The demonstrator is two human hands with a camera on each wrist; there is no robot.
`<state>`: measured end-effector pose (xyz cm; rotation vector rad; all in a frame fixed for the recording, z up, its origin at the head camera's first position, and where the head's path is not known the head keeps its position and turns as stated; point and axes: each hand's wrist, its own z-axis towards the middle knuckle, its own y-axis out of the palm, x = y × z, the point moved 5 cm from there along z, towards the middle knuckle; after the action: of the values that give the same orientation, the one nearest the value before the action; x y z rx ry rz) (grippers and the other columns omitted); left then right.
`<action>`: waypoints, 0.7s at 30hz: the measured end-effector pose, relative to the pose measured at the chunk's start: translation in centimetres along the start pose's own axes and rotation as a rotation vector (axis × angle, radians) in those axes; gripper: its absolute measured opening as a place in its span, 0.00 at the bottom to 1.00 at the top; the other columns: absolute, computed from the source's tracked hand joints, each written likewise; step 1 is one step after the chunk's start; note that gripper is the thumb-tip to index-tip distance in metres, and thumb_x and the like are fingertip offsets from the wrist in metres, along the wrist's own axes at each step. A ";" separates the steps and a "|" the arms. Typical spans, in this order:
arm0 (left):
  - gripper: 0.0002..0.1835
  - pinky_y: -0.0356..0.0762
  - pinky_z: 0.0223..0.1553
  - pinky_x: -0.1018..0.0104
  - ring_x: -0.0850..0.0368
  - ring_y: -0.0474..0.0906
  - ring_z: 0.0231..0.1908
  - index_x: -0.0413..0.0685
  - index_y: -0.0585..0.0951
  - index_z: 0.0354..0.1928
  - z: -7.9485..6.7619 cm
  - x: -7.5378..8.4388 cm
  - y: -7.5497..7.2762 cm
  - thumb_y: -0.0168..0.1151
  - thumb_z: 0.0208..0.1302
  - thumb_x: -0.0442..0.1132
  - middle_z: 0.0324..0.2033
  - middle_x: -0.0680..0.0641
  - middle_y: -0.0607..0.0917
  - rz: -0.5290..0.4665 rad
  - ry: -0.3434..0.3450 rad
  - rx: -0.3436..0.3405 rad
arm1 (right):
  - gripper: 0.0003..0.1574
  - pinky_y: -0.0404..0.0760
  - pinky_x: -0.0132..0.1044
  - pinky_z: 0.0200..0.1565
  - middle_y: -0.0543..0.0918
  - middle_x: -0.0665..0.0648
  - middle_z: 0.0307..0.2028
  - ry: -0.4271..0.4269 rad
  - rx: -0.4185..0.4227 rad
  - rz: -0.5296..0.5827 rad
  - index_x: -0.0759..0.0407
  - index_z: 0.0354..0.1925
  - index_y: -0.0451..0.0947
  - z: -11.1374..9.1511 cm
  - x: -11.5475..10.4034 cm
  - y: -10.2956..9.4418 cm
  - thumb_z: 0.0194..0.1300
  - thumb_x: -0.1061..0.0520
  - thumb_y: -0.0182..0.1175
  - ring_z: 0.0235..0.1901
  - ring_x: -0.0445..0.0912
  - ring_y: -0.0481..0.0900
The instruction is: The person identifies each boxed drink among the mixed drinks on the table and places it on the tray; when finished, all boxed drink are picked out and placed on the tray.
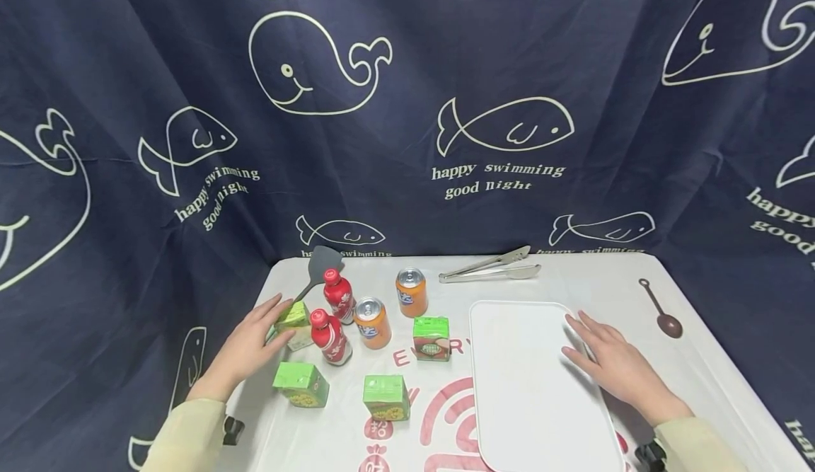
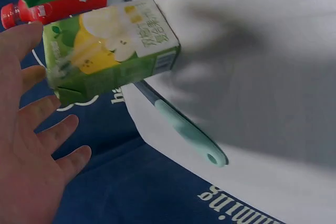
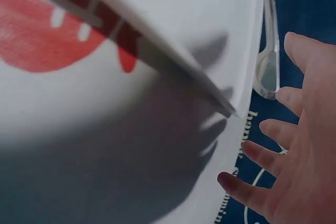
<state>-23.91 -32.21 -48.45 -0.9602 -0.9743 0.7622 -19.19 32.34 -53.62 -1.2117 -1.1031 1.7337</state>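
- Head: I see the left hand [image 1: 250, 342] spread, holding nothing. Nearest item is the juice carton [image 1: 294, 314] at its 2 o'clock, partly hidden by fingers; can't tell contact.
- Head, clocked from that hand: spatula [image 1: 326, 265] between 1 and 2, far red bottle [image 1: 339, 298] at 2, near red bottle [image 1: 332, 340] at 3, near orange can [image 1: 373, 325] at 3, far orange can [image 1: 412, 295] between 2 and 3, red-green carton [image 1: 431, 343] at 3, front-left carton [image 1: 302, 385] and front-middle carton [image 1: 386, 399] both around 4.
- Head: white tray [image 1: 535, 394] on the tabletop [image 1: 598, 274], about 5 o'clock of frame centre. Tongs [image 1: 474, 274] at its 11, brown spoon [image 1: 668, 325] at its 2.
- Head: right hand [image 1: 616, 369] also spread, nothing gripped, over the tray's right edge between 2 and 3.
- Left wrist: fingers wide, palm vacant. Juice carton at 1 o'clock of the hand, fruit print visible; spatula's teal handle at the carton's 5.
- Right wrist: fingers fanned, nothing held. Tray at 11 o'clock of the hand; fingertips look apart from it. Tongs also at 11, just past the tray edge.
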 end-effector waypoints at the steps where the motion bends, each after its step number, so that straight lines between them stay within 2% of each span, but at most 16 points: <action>1: 0.32 0.64 0.66 0.29 0.30 0.64 0.71 0.44 0.74 0.73 0.0 -0.1 0.0 0.68 0.71 0.49 0.73 0.33 0.69 -0.004 -0.002 0.002 | 0.45 0.70 0.75 0.58 0.67 0.75 0.72 0.008 -0.004 0.002 0.64 0.74 0.68 0.0 0.1 0.1 0.75 0.36 0.60 0.66 0.75 0.66; 14: 0.29 0.66 0.65 0.29 0.30 0.66 0.70 0.46 0.74 0.73 -0.3 -1.4 0.7 0.65 0.74 0.45 0.73 0.34 0.70 -0.031 -0.053 -0.014 | 0.46 0.66 0.73 0.63 0.69 0.73 0.69 0.124 -0.037 0.088 0.68 0.74 0.66 -0.3 1.7 1.6 0.75 0.37 0.59 0.65 0.74 0.68; 21: 0.28 0.67 0.65 0.30 0.31 0.68 0.70 0.46 0.73 0.73 -0.2 -1.7 0.9 0.64 0.75 0.42 0.72 0.35 0.71 -0.041 -0.039 -0.004 | 0.41 0.69 0.72 0.62 0.70 0.72 0.67 0.169 -0.065 0.132 0.69 0.75 0.64 0.1 2.2 2.3 0.76 0.48 0.62 0.64 0.74 0.71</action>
<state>-24.46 -33.37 -49.88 -0.9291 -1.0268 0.7471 -20.11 33.48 -56.39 -1.4720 -1.0054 1.6675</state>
